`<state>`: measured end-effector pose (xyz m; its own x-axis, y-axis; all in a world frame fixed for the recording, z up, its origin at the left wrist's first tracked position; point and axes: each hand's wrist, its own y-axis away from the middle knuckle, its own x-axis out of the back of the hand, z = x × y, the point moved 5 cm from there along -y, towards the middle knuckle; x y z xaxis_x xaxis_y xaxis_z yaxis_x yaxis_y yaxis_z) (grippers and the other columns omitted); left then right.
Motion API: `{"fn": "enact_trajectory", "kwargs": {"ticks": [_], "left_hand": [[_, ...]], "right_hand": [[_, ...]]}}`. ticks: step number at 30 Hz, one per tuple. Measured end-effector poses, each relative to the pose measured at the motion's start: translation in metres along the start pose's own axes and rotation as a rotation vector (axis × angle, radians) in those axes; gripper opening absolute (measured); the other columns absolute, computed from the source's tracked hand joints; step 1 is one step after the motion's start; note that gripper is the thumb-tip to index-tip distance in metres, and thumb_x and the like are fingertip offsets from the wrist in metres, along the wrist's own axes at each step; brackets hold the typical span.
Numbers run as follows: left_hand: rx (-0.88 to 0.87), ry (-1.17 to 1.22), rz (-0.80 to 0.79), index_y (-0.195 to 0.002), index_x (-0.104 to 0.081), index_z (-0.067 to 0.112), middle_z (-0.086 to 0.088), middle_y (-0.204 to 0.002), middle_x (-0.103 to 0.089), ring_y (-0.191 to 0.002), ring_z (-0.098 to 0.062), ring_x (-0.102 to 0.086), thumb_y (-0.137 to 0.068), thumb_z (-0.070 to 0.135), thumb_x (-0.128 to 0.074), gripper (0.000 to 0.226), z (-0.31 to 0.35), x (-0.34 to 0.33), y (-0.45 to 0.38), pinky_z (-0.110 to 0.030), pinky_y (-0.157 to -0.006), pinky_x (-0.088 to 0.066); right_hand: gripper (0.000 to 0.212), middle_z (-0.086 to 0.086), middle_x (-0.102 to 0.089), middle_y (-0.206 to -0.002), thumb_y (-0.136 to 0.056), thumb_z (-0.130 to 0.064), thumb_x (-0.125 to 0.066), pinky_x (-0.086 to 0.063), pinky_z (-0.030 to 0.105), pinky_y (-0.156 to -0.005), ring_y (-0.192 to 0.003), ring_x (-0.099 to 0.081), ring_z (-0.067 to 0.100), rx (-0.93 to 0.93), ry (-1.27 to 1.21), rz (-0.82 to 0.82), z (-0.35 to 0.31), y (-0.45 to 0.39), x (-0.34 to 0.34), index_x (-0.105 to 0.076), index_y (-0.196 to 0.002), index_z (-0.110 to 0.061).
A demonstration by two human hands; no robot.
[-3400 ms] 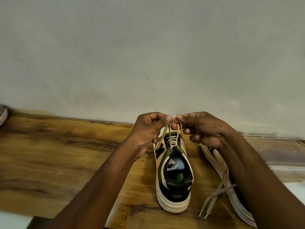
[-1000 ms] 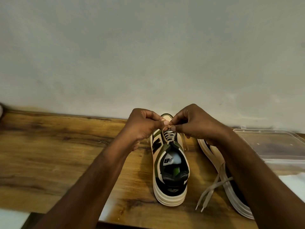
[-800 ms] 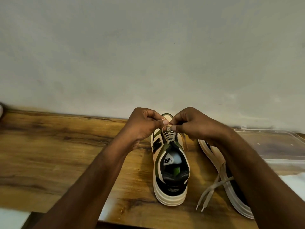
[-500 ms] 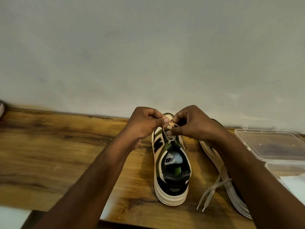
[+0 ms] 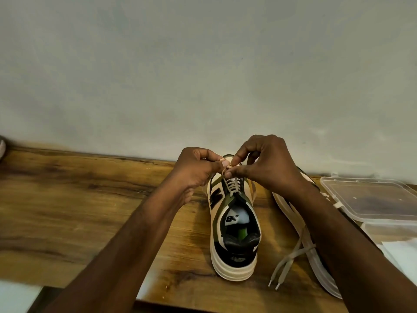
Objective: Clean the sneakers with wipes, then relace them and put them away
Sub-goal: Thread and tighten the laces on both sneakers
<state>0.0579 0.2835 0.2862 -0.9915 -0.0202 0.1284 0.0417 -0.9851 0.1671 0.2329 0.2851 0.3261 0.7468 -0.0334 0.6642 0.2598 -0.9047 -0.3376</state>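
Both hands — left hand, right hand — pinch the lace on one nearly laced sneaker — the other sneaker waits, laces loose.

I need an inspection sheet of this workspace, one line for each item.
Surface: wooden table, streaky grain.
Job's things: upright sneaker, heel toward the camera, lace partly threaded; second sneaker beside it, mostly behind the right forearm, loose lace ends lying on the table.
Clutter: clear plastic lid; clear container with white sheets, likely wipes.
Grippers: left hand and right hand both pinch the lace near the toe.
Cables: nothing seen.
Surroundings: plain grey wall.
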Motion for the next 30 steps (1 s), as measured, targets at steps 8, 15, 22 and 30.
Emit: {"fn": "enact_trajectory", "kwargs": {"ticks": [8,15,22,30], "left_hand": [[0.057,0.017,0.004,-0.097,-0.077,-0.001,-0.014,-0.087,-0.076,-0.036,0.002,-0.045,-0.087,0.008,-0.082,0.014,-0.005,0.003,-0.001,-0.014,-0.039,-0.032],[0.132,0.012,-0.078,-0.09,-0.078,0.005,-0.005,-0.078,-0.071,-0.036,0.0,-0.037,-0.084,0.015,-0.085,0.013,-0.009,0.003,-0.002,-0.018,-0.038,-0.025],[0.239,0.05,-0.227,-0.091,-0.074,0.007,-0.002,-0.067,-0.069,-0.038,-0.003,-0.031,-0.084,0.013,-0.084,0.014,-0.012,-0.003,0.002,-0.016,-0.036,-0.025],[0.336,0.049,-0.131,-0.11,-0.074,0.0,-0.014,-0.095,-0.08,-0.039,-0.003,-0.032,-0.09,0.011,-0.076,0.024,-0.026,0.003,-0.004,-0.017,-0.037,-0.026]], "right_hand": [[0.016,-0.013,-0.069,-0.083,-0.071,-0.032,-0.096,-0.059,0.045,-0.072,-0.07,-0.065,0.013,0.061,-0.03,-0.047,0.001,-0.001,-0.005,-0.081,-0.078,-0.035],[0.013,-0.006,-0.074,-0.081,-0.074,-0.014,-0.094,-0.053,0.025,-0.056,-0.068,-0.069,0.023,-0.006,-0.224,-0.118,0.01,-0.001,0.008,-0.082,-0.077,-0.018],[0.013,0.011,-0.077,-0.083,-0.076,-0.012,-0.092,-0.054,0.073,-0.069,-0.08,-0.068,0.046,-0.016,-0.378,-0.268,0.019,0.004,0.013,-0.082,-0.083,-0.009],[0.012,0.024,-0.068,-0.079,-0.077,-0.007,-0.091,-0.05,0.068,-0.062,-0.075,-0.058,0.05,0.048,-0.415,-0.324,0.018,0.005,0.014,-0.081,-0.083,-0.009]]}}
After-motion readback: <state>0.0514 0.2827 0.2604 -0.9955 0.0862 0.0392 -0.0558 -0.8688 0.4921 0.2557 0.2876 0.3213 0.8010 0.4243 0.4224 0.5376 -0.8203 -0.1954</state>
